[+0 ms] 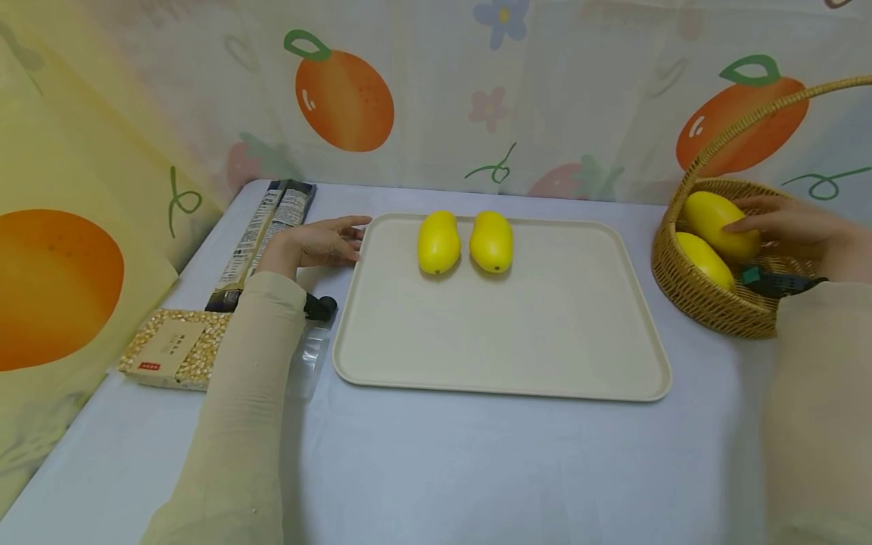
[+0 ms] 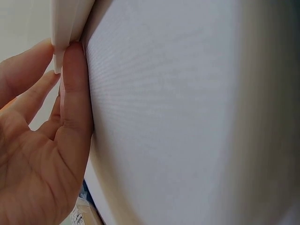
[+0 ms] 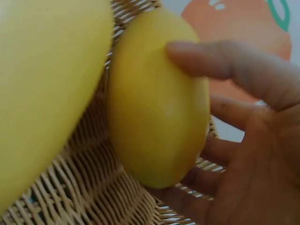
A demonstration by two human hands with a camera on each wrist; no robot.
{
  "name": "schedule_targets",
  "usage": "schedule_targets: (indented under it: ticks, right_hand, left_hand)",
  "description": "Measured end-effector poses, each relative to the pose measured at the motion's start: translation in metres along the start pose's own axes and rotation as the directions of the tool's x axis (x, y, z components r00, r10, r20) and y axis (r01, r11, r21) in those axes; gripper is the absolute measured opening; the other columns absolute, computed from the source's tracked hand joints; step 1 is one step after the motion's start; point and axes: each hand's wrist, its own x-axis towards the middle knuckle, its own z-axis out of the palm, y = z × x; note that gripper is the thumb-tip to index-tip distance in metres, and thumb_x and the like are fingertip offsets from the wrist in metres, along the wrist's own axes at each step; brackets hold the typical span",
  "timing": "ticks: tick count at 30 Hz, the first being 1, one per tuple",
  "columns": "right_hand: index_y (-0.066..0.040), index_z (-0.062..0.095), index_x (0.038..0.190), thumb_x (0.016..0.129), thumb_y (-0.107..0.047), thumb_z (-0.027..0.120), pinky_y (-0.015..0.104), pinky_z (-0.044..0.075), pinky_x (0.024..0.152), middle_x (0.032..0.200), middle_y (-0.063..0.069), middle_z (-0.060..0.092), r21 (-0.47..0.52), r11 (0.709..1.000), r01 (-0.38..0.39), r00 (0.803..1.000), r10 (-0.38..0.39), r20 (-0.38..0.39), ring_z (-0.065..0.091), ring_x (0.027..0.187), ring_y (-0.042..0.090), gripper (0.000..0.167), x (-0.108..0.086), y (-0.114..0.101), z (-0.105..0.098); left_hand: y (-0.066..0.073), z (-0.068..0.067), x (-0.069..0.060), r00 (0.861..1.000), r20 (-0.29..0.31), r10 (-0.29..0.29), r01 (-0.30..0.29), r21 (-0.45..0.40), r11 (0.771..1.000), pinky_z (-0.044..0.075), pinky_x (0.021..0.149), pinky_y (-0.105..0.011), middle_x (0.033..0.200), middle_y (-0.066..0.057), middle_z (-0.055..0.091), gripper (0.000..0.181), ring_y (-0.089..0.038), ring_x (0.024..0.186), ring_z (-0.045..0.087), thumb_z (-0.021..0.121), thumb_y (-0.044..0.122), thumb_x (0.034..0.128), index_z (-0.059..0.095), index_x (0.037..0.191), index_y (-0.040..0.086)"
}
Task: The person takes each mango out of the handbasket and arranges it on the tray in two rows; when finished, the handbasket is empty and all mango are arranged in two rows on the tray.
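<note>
In the head view my left hand (image 1: 315,244) is at the left edge of the beige tray (image 1: 504,333). The left wrist view shows its thumb and fingers pinching the tray rim (image 2: 65,23). Two yellow mangoes, one on the left (image 1: 439,242) and one on the right (image 1: 492,242), lie side by side near the tray's far edge. Over at the wicker basket (image 1: 681,291), my right hand (image 1: 793,227) grips a yellow mango (image 3: 154,108), thumb on one side and fingers around the other. Another mango (image 1: 705,261) lies beside it inside the basket.
Left of the tray are a long dark-and-gold packet (image 1: 262,242) and a block-shaped pack of pale kernels (image 1: 177,344), partly behind my left sleeve. The basket's tall handle (image 1: 742,125) arches above its opening. A fruit-patterned cloth (image 1: 436,98) hangs behind the table.
</note>
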Motion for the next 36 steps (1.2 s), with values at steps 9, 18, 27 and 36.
schedule_targets:
  ticks: [9,18,27,36]
  right_hand:
    - [-0.040,0.023,0.146,0.103,-0.025,0.048,0.023,0.055,0.070,0.097,-0.031,0.056,0.245,0.956,0.159,0.982,-0.129,-0.136,0.062,0.082,0.000,0.052,-0.011,0.002,-0.012]
    - [-0.034,0.023,0.145,0.103,-0.006,0.042,0.026,0.058,0.067,0.107,-0.020,0.055,0.284,0.894,0.345,0.938,-0.320,-0.132,0.066,0.083,0.008,0.054,-0.026,-0.006,-0.012]
    - [-0.039,0.022,0.144,0.101,0.001,0.041,0.022,0.056,0.070,0.112,-0.025,0.050,0.073,0.910,0.409,0.912,-0.404,-0.068,0.063,0.085,0.006,0.061,-0.039,-0.016,-0.004]
    - [-0.039,0.027,0.143,0.100,0.002,0.042,0.018,0.054,0.076,0.123,-0.021,0.050,-0.012,0.879,0.477,0.879,-0.477,0.013,0.060,0.096,0.006,0.062,-0.049,-0.046,0.011]
  left_hand:
    - [0.002,0.002,-0.003,1.000,-0.002,0.001,-0.001,0.021,1.000,0.049,0.086,-0.018,0.139,-0.006,0.028,0.086,-0.017,0.114,0.037,0.057,-0.006,0.0931,0.012,0.160,0.023]
    - [0.003,0.002,-0.004,1.000,-0.012,-0.009,0.009,0.020,1.000,0.049,0.086,-0.017,0.140,-0.007,0.028,0.086,-0.018,0.115,0.036,0.058,-0.005,0.0933,0.012,0.160,0.024]
    - [0.003,0.002,-0.002,1.000,-0.003,-0.002,0.002,0.013,1.000,0.049,0.086,-0.018,0.139,-0.006,0.028,0.086,-0.016,0.113,0.037,0.057,-0.006,0.0933,0.012,0.160,0.023]
    - [0.002,0.002,-0.003,1.000,-0.009,-0.003,0.003,0.024,1.000,0.048,0.086,-0.017,0.140,-0.006,0.028,0.086,-0.017,0.113,0.036,0.058,-0.005,0.0933,0.012,0.160,0.024]
